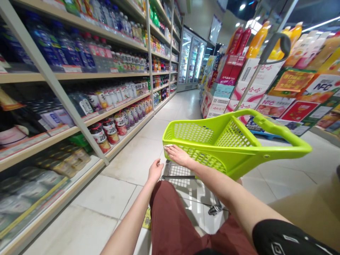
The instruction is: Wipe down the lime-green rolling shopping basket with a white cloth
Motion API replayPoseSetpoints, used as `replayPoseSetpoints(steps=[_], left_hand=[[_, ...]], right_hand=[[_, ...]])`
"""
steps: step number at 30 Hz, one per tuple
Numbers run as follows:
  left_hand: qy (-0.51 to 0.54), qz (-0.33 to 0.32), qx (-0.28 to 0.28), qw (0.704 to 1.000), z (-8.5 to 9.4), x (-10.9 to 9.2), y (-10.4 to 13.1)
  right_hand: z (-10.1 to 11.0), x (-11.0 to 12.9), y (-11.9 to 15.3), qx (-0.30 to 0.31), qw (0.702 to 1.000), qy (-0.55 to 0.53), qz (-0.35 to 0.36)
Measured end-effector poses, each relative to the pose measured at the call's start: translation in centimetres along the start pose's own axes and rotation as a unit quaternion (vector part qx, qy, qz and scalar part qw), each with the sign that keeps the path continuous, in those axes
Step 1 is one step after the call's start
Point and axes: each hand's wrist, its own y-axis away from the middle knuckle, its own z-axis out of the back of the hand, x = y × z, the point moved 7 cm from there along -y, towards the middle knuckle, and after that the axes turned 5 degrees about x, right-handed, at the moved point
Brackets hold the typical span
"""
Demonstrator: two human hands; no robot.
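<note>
A bright green plastic shopping cart point(239, 152) stands in front of me, its basket walls full of small holes. My right hand point(177, 155) lies along the outer side of the basket near its left end, fingers stretched out and closed over a small white wipe point(167, 146) pressed to the plastic. Only the wipe's edge shows past the fingertips. My left hand point(156, 170) hangs above my knee, just left of the cart and apart from it. Its fingers are loosely curled, the thumb stands off, and it holds nothing.
Shelves point(117, 113) of bottles and cans line the aisle on the left. Stacked drink cartons point(249, 81) stand behind the cart on the right, with a grey-handled pole point(248, 86) before them. Glass-door fridges point(191, 56) are at the back. Pale tiles point(106, 198) cover the floor.
</note>
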Motion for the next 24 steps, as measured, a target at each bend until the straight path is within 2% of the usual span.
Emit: replayPoseSetpoints(steps=[3, 6, 8, 10, 12, 14, 16, 19, 21, 24], left_hand=[[-0.018, -0.007, 0.000, 1.000, -0.3, 0.7, 0.0], [-0.028, -0.019, -0.005, 0.999, -0.4, 0.0, 0.2], [-0.030, -0.080, -0.030, 0.996, 0.0, -2.0, 0.5], [-0.019, -0.187, -0.035, 0.982, 0.3, -4.9, 1.1], [0.011, -0.258, 0.028, 0.966, -0.1, -7.1, 1.6], [0.064, -0.237, 0.121, 0.962, -1.3, -7.8, 1.7], [0.158, -0.159, 0.160, 0.962, -2.3, -7.2, 1.7], [0.290, -0.068, 0.120, 0.947, -4.2, -6.2, 2.0], [0.335, -0.045, 0.085, 0.937, -5.6, -5.9, 2.3], [0.394, -0.021, 0.046, 0.918, -6.6, -5.7, 2.8]], right_hand=[[-1.6, 1.2, 1.6, 0.025, 1.000, 0.000, 0.013], [-0.2, 1.0, 2.0, 0.011, 1.000, -0.027, -0.009], [1.8, 0.4, 1.8, -0.007, 0.997, -0.063, -0.034], [3.8, 0.5, 1.5, -0.006, 0.992, -0.124, -0.018], [5.4, 1.2, 1.6, 0.002, 0.979, -0.200, 0.023], [6.7, 1.2, 2.0, -0.015, 0.965, -0.262, 0.014], [7.4, 0.2, 2.7, -0.068, 0.952, -0.292, -0.069], [7.7, -1.1, 3.8, -0.163, 0.921, -0.281, -0.217], [7.4, -1.2, 4.1, -0.195, 0.902, -0.261, -0.283], [6.4, 0.1, 3.8, -0.143, 0.914, -0.251, -0.284]])
